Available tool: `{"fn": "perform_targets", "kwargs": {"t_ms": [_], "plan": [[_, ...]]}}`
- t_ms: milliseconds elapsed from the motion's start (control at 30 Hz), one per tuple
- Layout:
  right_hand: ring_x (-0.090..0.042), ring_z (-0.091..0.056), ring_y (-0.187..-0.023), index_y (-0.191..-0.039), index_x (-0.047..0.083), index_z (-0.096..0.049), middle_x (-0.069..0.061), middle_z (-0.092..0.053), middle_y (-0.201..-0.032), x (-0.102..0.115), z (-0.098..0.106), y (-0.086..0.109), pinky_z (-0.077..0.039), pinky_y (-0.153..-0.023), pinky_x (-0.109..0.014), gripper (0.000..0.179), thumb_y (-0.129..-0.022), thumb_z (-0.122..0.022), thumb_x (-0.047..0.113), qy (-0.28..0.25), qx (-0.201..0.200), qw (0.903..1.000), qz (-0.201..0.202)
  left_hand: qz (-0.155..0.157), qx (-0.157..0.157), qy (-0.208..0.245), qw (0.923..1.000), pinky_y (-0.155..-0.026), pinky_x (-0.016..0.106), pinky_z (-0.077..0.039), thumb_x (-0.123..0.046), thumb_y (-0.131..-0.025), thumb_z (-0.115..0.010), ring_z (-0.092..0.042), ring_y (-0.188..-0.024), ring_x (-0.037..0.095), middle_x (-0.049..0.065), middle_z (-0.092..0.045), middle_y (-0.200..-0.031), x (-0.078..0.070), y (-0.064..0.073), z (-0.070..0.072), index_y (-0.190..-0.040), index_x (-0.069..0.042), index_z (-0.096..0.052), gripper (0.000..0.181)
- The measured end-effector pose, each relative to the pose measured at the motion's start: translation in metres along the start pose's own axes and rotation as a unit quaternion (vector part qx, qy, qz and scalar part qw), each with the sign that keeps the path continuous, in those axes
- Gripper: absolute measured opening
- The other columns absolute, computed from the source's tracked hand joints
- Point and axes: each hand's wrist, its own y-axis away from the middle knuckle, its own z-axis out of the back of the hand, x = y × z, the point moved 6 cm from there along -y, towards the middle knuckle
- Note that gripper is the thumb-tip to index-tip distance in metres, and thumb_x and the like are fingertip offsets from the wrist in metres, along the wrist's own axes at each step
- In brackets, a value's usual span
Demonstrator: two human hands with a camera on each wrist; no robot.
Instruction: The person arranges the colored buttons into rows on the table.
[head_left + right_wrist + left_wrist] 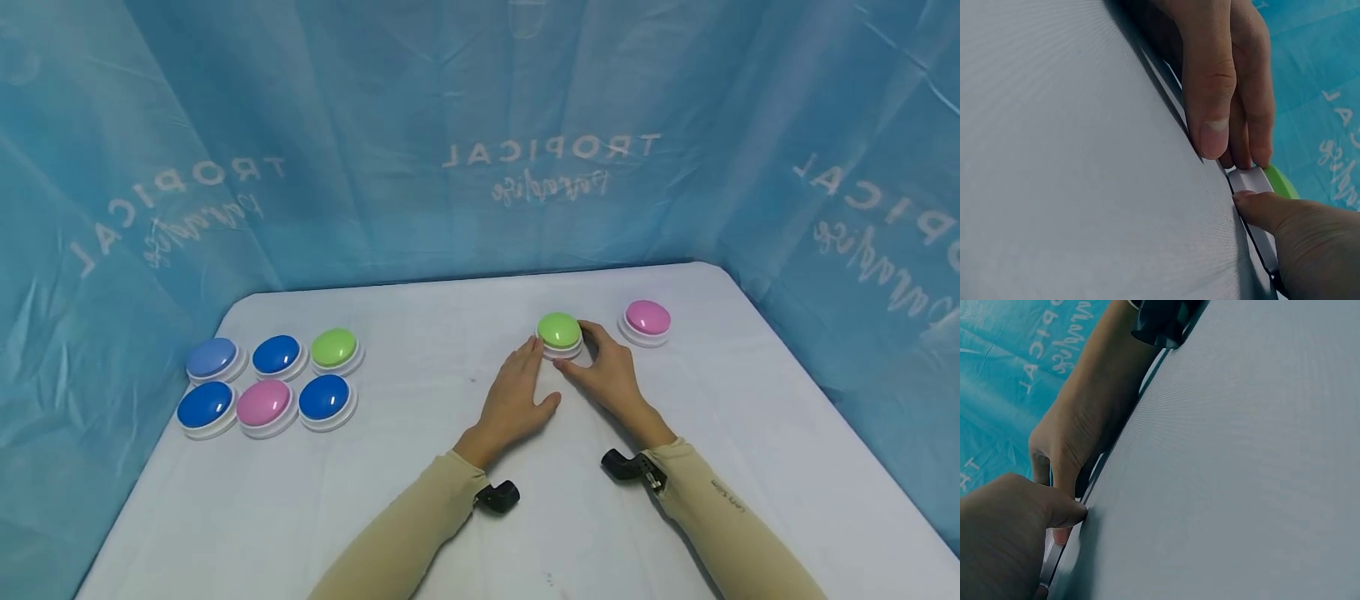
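A push button with a green dome [559, 330] and white base stands right of the middle of the white table. My right hand [609, 375] grips its base, thumb at the near edge and index finger round the far right side. Against the base's left side rest the straight fingertips of my left hand [517, 402], its thumb held apart. In the right wrist view, the right thumb [1266, 209] presses the white base [1252, 181], with the left fingers just beyond it. A pink-domed button [648, 320] stands to the right of my right hand.
Six buttons stand in two rows at the table's left: light blue [212, 358], dark blue [276, 355] and green [334, 348] behind; dark blue [205, 406], pink [264, 403] and dark blue [324, 398] in front. Blue curtains [390, 217] enclose the table [420, 500].
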Motion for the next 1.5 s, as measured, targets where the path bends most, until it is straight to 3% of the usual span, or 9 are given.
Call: {"fn": "perform_targets", "kwargs": {"t_ms": [267, 367, 500, 600, 733, 867, 1067, 1267, 1500], "plan": [[-0.044, -0.045, -0.148, -0.157, -0.005, -0.038, -0.027, -0.046, -0.159, 0.007, -0.007, 0.014, -0.037, -0.122, -0.060, 0.097, -0.086, -0.088, 0.037, 0.014, 0.017, 0.9995, -0.025, 0.018, -0.010, 0.002, 0.9998, -0.132, 0.040, -0.022, -0.036, -0.099, -0.066, -0.030, -0.160, 0.030, 0.018, -0.032, -0.171, 0.006, 0.020, 0.000, -0.162, 0.004, -0.032, 0.082], [-0.043, -0.034, -0.156, -0.160, -0.008, -0.032, -0.028, -0.036, -0.166, 0.026, -0.010, 0.023, -0.032, -0.125, -0.060, 0.099, -0.087, -0.087, 0.032, 0.015, -0.018, 0.9996, 0.015, -0.001, -0.014, -0.013, 0.9998, -0.132, 0.042, -0.023, -0.036, -0.100, -0.066, -0.031, -0.159, 0.032, 0.020, -0.035, -0.169, 0.009, 0.037, 0.007, -0.160, 0.005, -0.036, 0.079], [-0.042, -0.030, -0.158, -0.159, -0.009, -0.034, -0.028, -0.034, -0.167, 0.063, -0.020, 0.037, -0.031, -0.125, -0.060, 0.091, -0.088, -0.084, 0.019, -0.006, -0.063, 0.9908, 0.119, -0.028, -0.040, -0.042, 0.9979, -0.129, 0.048, -0.030, -0.035, -0.100, -0.067, -0.038, -0.156, 0.036, 0.024, -0.043, -0.164, 0.013, 0.062, 0.021, -0.155, 0.009, -0.042, 0.075], [-0.040, -0.034, -0.156, -0.159, -0.006, -0.036, -0.025, -0.036, -0.167, 0.087, -0.034, 0.049, -0.035, -0.123, -0.059, 0.082, -0.092, -0.079, 0.013, -0.043, -0.026, 0.9836, 0.173, -0.033, -0.062, -0.061, 0.9957, -0.126, 0.050, -0.035, -0.035, -0.100, -0.069, -0.042, -0.153, 0.038, 0.026, -0.047, -0.160, 0.019, 0.079, 0.031, -0.152, 0.010, -0.047, 0.072], [-0.036, -0.039, -0.155, -0.160, -0.001, -0.038, -0.020, -0.038, -0.168, 0.103, -0.056, 0.065, -0.036, -0.123, -0.056, 0.067, -0.101, -0.067, 0.012, -0.065, 0.088, 0.9759, 0.189, -0.028, -0.082, -0.065, 0.9942, -0.125, 0.052, -0.037, -0.033, -0.099, -0.070, -0.044, -0.151, 0.039, 0.025, -0.050, -0.158, 0.028, 0.101, 0.042, -0.149, 0.010, -0.052, 0.068], [-0.035, -0.038, -0.156, -0.158, 0.000, -0.043, -0.018, -0.041, -0.167, 0.111, -0.071, 0.075, -0.032, -0.126, -0.056, 0.058, -0.105, -0.061, 0.017, -0.013, 0.150, 0.9689, 0.197, -0.015, -0.082, -0.064, 0.9944, -0.125, 0.052, -0.036, -0.033, -0.099, -0.069, -0.043, -0.152, 0.038, 0.023, -0.050, -0.159, 0.038, 0.123, 0.051, -0.149, 0.008, -0.052, 0.067], [-0.033, -0.030, -0.160, -0.160, 0.005, -0.044, -0.017, -0.037, -0.169, 0.126, -0.089, 0.078, -0.024, -0.130, -0.055, 0.058, -0.109, -0.053, 0.031, 0.086, 0.172, 0.9582, 0.212, 0.008, -0.060, -0.067, 0.9959, -0.126, 0.052, -0.034, -0.035, -0.100, -0.069, -0.038, -0.156, 0.035, 0.019, -0.046, -0.163, 0.058, 0.150, 0.066, -0.154, 0.004, -0.048, 0.070], [-0.031, -0.026, -0.161, -0.162, 0.006, -0.040, -0.014, -0.034, -0.171, 0.147, -0.110, 0.078, -0.022, -0.132, -0.051, 0.058, -0.112, -0.047, 0.034, 0.127, 0.179, 0.9515, 0.216, 0.032, -0.067, -0.062, 0.9953, -0.123, 0.054, -0.036, -0.031, -0.096, -0.074, -0.040, -0.155, 0.034, 0.015, -0.048, -0.163, 0.073, 0.174, 0.087, -0.154, 0.001, -0.050, 0.070], [-0.026, -0.025, -0.162, -0.164, 0.009, -0.038, -0.011, -0.032, -0.172, 0.174, -0.135, 0.080, -0.021, -0.133, -0.046, 0.057, -0.113, -0.042, 0.036, 0.157, 0.196, 0.9401, 0.231, 0.105, -0.052, -0.054, 0.9916, -0.123, 0.056, -0.035, -0.030, -0.098, -0.074, -0.038, -0.156, 0.032, 0.009, -0.045, -0.166, 0.081, 0.205, 0.101, -0.157, -0.007, -0.050, 0.068]]}}
